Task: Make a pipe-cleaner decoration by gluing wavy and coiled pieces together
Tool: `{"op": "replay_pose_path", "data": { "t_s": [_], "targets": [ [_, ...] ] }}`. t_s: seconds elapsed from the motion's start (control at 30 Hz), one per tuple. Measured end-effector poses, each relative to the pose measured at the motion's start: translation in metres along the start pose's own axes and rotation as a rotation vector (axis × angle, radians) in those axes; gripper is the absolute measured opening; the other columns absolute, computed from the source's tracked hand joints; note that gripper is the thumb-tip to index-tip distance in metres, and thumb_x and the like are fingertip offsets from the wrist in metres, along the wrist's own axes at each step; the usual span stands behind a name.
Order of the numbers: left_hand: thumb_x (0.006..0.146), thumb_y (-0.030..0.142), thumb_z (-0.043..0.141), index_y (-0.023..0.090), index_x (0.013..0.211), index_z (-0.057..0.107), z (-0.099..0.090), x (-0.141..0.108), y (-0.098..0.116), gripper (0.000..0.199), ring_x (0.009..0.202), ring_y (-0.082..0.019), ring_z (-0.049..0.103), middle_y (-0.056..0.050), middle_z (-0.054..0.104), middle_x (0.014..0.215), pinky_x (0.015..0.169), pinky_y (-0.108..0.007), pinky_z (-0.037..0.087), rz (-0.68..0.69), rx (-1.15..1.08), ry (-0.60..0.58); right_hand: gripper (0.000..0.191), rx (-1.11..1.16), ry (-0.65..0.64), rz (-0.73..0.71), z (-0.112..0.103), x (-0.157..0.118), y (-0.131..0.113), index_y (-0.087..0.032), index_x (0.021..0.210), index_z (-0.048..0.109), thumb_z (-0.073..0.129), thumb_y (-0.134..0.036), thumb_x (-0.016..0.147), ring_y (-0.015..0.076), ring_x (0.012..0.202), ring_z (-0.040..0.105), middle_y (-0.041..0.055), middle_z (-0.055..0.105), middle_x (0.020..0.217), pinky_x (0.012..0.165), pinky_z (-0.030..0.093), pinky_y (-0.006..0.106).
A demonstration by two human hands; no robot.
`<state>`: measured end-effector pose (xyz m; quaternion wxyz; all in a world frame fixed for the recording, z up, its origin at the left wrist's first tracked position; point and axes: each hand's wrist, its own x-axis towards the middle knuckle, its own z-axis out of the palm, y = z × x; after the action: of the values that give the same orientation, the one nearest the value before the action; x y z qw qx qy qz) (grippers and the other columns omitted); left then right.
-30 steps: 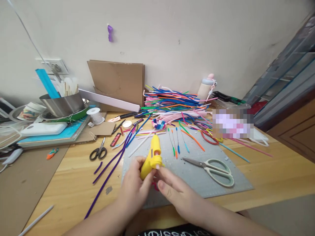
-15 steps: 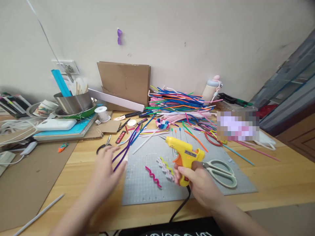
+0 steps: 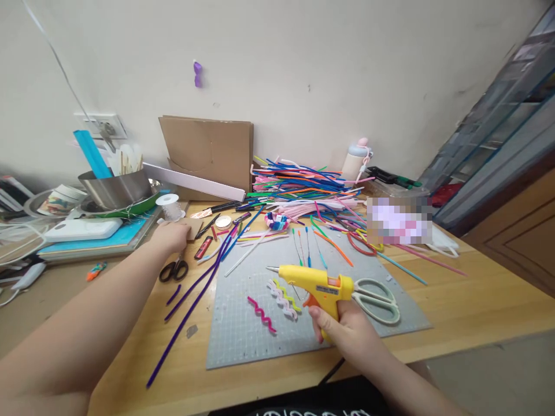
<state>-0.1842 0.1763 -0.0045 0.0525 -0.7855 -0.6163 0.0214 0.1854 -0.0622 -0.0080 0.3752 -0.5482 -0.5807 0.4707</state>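
My right hand (image 3: 342,329) is wrapped round the grip of a yellow hot glue gun (image 3: 321,284), whose metal nozzle points left over the grey cutting mat (image 3: 243,341). Below the nozzle lie a magenta coiled pipe cleaner (image 3: 261,315) and white and yellow coiled ones (image 3: 284,299). My left hand (image 3: 171,237) is stretched far forward, over the black-handled scissors (image 3: 174,270) and beside a small cardboard piece (image 3: 197,230) and a spool of clear thread (image 3: 170,207). Its fingers are mostly hidden from me. Purple pipe cleaners (image 3: 186,312) lie on the table between my arms.
Large scissors with pale handles (image 3: 377,300) lie right of the glue gun. A heap of coloured pipe cleaners (image 3: 299,185) is at the wall, near a bottle (image 3: 356,162). A metal bowl (image 3: 115,190) stands at the left. The gun's black cord (image 3: 332,371) runs down to the front edge.
My left hand has moved forward and left, away from the purple pipe cleaners, to near the small cardboard piece. The glue gun has turned more level in my right hand. The view has shifted right.
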Motion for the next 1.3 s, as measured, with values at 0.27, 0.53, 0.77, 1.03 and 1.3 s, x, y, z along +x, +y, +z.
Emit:
{"op": "replay_pose_path", "data": {
  "t_s": [0.27,0.53,0.77,1.03,1.3],
  "targets": [
    [0.083,0.015,0.039,0.006,0.113,0.06,-0.012,-0.021,0.002,0.038,0.115,-0.03,0.054,-0.021,0.061,0.12,0.107,-0.043,0.024,-0.082,-0.044,0.362,0.026,0.042,-0.024,-0.063,0.0,0.004,0.01,-0.019,0.083,0.06,0.058,-0.044,0.079,0.0204,0.077,0.062,0.0069,0.065,0.082,0.072,0.051,0.034],
    [0.089,0.046,0.04,0.015,0.088,0.066,-0.046,-0.093,0.112,0.04,0.071,-0.022,0.064,-0.005,0.069,0.074,0.06,-0.029,0.048,-0.126,-0.779,0.345,0.033,0.021,-0.135,-0.344,-0.002,0.003,0.008,-0.02,0.075,0.056,0.06,-0.052,0.081,0.014,0.062,0.053,0.0002,0.057,0.067,0.055,0.041,0.026],
    [0.092,0.021,0.044,0.023,0.12,0.057,-0.064,-0.172,0.172,0.031,0.091,-0.017,0.065,-0.005,0.07,0.105,0.076,-0.028,0.054,0.409,-0.888,0.225,0.026,-0.55,-0.053,-0.949,-0.012,-0.004,-0.001,-0.016,0.08,0.059,0.05,-0.039,0.09,0.0146,0.058,0.046,0.0029,0.057,0.065,0.057,0.028,0.031],
    [0.085,0.004,0.041,0.015,0.127,0.05,-0.081,-0.189,0.18,0.044,0.119,-0.018,0.055,-0.009,0.061,0.128,0.098,-0.034,0.048,0.769,-0.529,0.351,0.027,-0.87,-0.001,-0.969,-0.016,-0.013,-0.006,-0.017,0.075,0.06,0.039,-0.022,0.092,0.0161,0.061,0.042,0.0038,0.056,0.064,0.059,0.026,0.032],
    [0.087,0.011,0.042,0.01,0.125,0.051,-0.086,-0.195,0.197,0.039,0.112,-0.022,0.061,-0.011,0.062,0.125,0.089,-0.04,0.055,0.862,-0.406,0.275,0.033,-0.81,0.061,-0.906,-0.019,-0.011,-0.006,-0.014,0.078,0.062,0.043,-0.038,0.093,0.0163,0.061,0.047,0.0045,0.058,0.064,0.059,0.027,0.031]
  ]
}}
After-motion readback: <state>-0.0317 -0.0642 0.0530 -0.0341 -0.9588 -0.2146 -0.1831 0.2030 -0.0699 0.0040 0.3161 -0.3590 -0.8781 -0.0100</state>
